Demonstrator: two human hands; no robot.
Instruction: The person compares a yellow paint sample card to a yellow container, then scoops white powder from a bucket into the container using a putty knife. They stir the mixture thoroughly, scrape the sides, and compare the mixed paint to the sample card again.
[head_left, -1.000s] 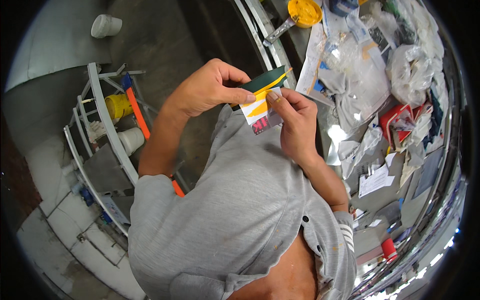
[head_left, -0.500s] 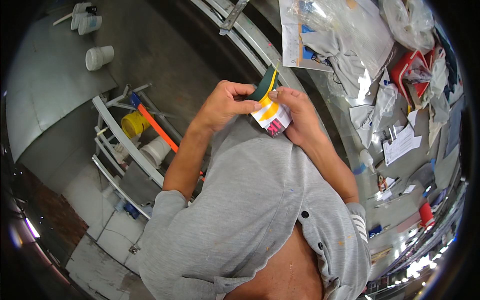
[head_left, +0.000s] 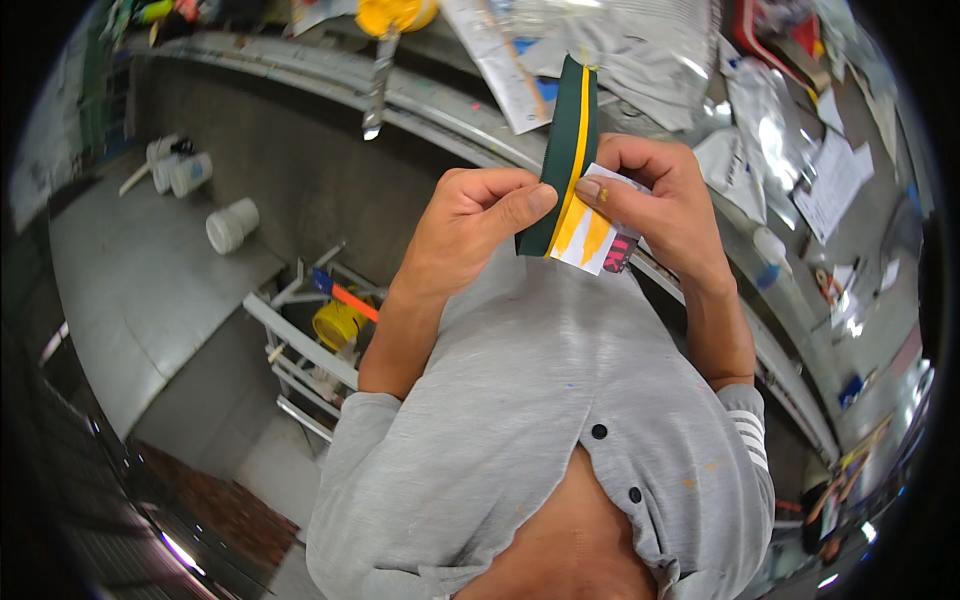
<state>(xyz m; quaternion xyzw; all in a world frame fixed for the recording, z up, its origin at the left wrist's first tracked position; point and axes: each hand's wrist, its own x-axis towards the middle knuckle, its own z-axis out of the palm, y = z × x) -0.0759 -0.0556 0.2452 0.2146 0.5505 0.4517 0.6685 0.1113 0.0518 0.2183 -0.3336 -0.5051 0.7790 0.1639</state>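
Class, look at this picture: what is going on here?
A person in a grey shirt holds a green and yellow scouring pad up in front of the chest with both hands. The left hand pinches its edge; the right hand grips the pad's paper label. Behind them lies a bench littered with plastic bags and papers.

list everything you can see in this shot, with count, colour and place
scouring pad: 1, dark green with yellow edge, upright, pinched between both hands
paper label: 1, white with orange and pink print, under right thumb
clear plastic bags: several, on the cluttered workbench at top
yellow round thing: 1, top bench edge
white cups: a few, floor at left
white rack: 1, below left forearm
grey shirt: 1, centre
left hand: 1, gripping pad
right hand: 1, gripping pad and label
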